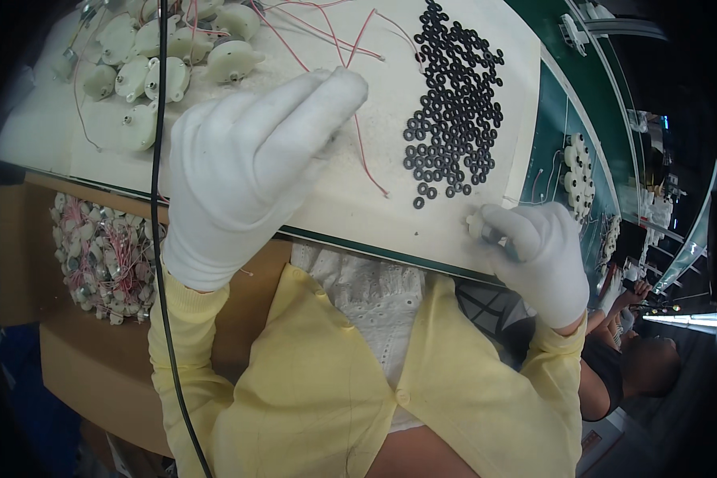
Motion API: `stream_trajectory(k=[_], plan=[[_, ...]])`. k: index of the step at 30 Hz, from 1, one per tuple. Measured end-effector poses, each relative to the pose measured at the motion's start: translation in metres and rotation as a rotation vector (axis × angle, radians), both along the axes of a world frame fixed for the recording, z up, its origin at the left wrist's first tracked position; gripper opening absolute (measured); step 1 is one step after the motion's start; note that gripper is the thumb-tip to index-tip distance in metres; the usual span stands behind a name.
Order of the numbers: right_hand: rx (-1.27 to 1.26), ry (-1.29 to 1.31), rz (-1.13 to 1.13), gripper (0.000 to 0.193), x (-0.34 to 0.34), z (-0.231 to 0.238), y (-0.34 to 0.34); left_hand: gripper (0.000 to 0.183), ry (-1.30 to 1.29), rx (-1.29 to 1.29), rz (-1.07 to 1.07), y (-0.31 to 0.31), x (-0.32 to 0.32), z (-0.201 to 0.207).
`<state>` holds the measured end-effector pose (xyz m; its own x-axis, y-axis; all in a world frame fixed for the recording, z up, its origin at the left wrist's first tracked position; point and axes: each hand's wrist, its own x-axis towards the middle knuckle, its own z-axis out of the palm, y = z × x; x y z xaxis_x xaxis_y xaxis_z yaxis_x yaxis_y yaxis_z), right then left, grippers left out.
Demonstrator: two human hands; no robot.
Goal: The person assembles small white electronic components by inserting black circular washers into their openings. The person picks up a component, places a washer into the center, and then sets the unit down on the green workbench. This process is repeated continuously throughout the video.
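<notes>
My left hand (255,151), in a white glove, is over the table with its fingers pressed together. Thin pink wires (362,155) come out above and below its fingertips; whatever else may be in the palm is hidden. At the table's front edge my right hand (538,251), also gloved, pinches a small motor with a cream-coloured end (476,225) and a silvery body, partly covered by the fingers. Between the hands, toward the back, lie many small black rings (454,111), spread flat on the white sheet (398,227).
Cream round motor housings (167,78) with wires are heaped at the back left. Below the table's left edge, a cardboard box (95,358) contains many wired motors (107,259). A black cable (161,159) hangs down at left. More cream parts (579,179) and another person (625,366) are at right.
</notes>
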<state>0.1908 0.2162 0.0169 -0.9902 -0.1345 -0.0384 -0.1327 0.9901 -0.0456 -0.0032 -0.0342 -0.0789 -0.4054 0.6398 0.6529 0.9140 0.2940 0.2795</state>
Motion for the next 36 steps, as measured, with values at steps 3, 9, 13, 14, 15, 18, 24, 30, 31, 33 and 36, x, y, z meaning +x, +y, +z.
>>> stream_trajectory(k=[3, 9, 13, 14, 15, 18, 24, 30, 31, 33, 36], plan=[[0.015, -0.042, -0.014, 0.038, 0.003, 0.0, 0.0, 0.06, 0.01, -0.004, -0.017, -0.001, 0.0, 0.001], [0.069, -0.102, -0.042, 0.034, 0.001, 0.001, -0.005, 0.059, -0.023, -0.042, -0.046, -0.002, -0.003, 0.004], [-0.03, -0.028, -0.128, 0.032, 0.011, -0.006, 0.002, 0.058, -0.034, -0.046, -0.058, -0.002, -0.004, 0.006], [-0.104, -0.028, -0.224, 0.03, 0.017, -0.013, 0.003, 0.058, -0.024, -0.037, -0.063, -0.001, -0.005, 0.006], [-0.179, -0.027, -0.32, 0.029, 0.023, -0.02, 0.002, 0.058, -0.022, -0.041, -0.059, -0.001, -0.005, 0.006], [-0.103, 0.181, -0.406, 0.018, 0.039, -0.036, 0.006, 0.059, -0.024, -0.05, -0.033, -0.001, -0.003, 0.006], [-0.018, 0.379, -0.583, 0.015, 0.082, -0.069, 0.03, 0.058, -0.051, -0.024, -0.032, -0.001, -0.001, 0.005], [-0.332, 0.428, -0.82, 0.027, 0.071, -0.034, 0.009, 0.057, -0.032, -0.008, -0.033, -0.002, 0.0, 0.002], [-0.281, 0.3, -0.866, 0.035, 0.069, -0.028, 0.005, 0.057, -0.019, -0.008, -0.034, 0.0, 0.0, 0.003], [-0.047, 0.308, -0.684, 0.045, 0.069, -0.037, 0.004, 0.057, 0.003, -0.01, -0.041, 0.002, -0.001, 0.003], [0.076, 0.375, -0.584, 0.044, 0.075, -0.046, 0.016, 0.058, 0.009, -0.015, -0.044, 0.0, -0.003, 0.004]])
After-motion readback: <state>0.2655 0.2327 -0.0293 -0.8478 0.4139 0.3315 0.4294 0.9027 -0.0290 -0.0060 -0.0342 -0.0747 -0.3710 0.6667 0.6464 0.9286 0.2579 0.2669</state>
